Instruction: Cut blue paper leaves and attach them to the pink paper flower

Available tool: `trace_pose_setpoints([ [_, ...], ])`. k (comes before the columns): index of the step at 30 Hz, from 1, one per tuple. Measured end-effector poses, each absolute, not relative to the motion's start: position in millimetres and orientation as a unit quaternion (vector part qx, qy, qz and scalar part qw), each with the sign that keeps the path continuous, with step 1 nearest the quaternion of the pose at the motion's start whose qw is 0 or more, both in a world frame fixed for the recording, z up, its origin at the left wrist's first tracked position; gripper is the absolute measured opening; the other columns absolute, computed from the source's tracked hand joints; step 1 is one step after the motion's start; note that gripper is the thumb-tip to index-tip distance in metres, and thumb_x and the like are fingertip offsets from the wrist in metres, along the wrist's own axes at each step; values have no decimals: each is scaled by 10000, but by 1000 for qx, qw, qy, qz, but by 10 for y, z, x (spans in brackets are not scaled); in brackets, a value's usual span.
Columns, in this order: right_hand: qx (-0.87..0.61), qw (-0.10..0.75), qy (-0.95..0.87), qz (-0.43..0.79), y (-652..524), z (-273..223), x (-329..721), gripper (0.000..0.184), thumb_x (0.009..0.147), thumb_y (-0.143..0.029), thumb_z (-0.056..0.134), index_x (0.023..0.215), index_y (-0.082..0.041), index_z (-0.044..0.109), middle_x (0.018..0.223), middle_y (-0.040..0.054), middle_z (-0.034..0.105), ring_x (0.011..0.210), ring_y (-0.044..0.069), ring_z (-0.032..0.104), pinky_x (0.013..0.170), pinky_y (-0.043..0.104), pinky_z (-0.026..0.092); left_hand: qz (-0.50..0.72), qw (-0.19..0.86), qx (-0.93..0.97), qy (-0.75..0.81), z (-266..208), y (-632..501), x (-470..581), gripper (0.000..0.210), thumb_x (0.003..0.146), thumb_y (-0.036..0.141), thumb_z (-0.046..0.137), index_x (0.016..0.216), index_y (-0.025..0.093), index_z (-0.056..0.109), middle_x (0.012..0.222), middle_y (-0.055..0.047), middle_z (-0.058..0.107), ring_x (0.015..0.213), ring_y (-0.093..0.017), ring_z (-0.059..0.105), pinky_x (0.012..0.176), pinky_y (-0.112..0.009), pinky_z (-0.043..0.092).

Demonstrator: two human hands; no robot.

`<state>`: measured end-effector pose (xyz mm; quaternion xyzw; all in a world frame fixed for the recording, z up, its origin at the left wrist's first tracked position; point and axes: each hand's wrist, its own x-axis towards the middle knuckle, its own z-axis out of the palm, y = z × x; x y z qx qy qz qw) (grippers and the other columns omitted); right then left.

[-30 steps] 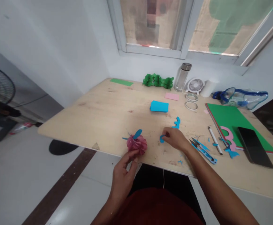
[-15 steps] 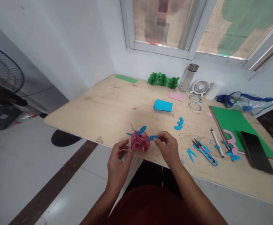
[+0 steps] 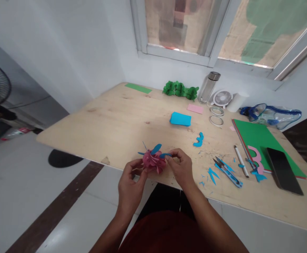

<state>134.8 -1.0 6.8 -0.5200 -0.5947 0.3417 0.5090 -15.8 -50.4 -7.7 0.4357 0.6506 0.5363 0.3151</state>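
A pink paper flower (image 3: 154,162) with blue paper leaves (image 3: 156,149) is held just above the table's front edge. My left hand (image 3: 132,181) grips its left side between thumb and fingers. At the flower's right, my right hand (image 3: 181,167) pinches a blue paper leaf (image 3: 166,155) between thumb and forefinger, its inner end against the pink folds. Whether that leaf is attached to the flower I cannot tell.
On the table (image 3: 111,119) lie a blue paper stack (image 3: 180,119), a wavy blue cutout (image 3: 198,140), thread snips (image 3: 228,173), a white pen (image 3: 241,161), a phone (image 3: 284,170) and tape rolls (image 3: 216,121). Green paper shapes (image 3: 180,90) and a glass bottle (image 3: 208,88) stand at the back.
My right hand has brought the blue leaf leftward against the flower, closing the small gap. My left hand's fingers have drawn in on the flower. The view has shifted slightly.
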Motion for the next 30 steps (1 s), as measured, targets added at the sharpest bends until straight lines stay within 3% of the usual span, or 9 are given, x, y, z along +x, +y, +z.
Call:
trace_pose_setpoints([
  [15,-545,454,-635,306,-20,-2,1374,93,788,-267,600,721,-213,634,710,9,681,711,178,604,685,304,435,503,276,460,678,-92,-475,-162,230,728,334,597,910,193,586,835,-27,634,634,-152,574,533,-257,460],
  [30,-528,446,-679,249,-91,75,1387,73,790,-203,606,721,-210,627,719,-4,665,715,162,602,741,315,396,497,275,475,672,-160,-473,-188,176,738,341,593,839,197,584,762,-8,618,646,-160,562,602,-280,464],
])
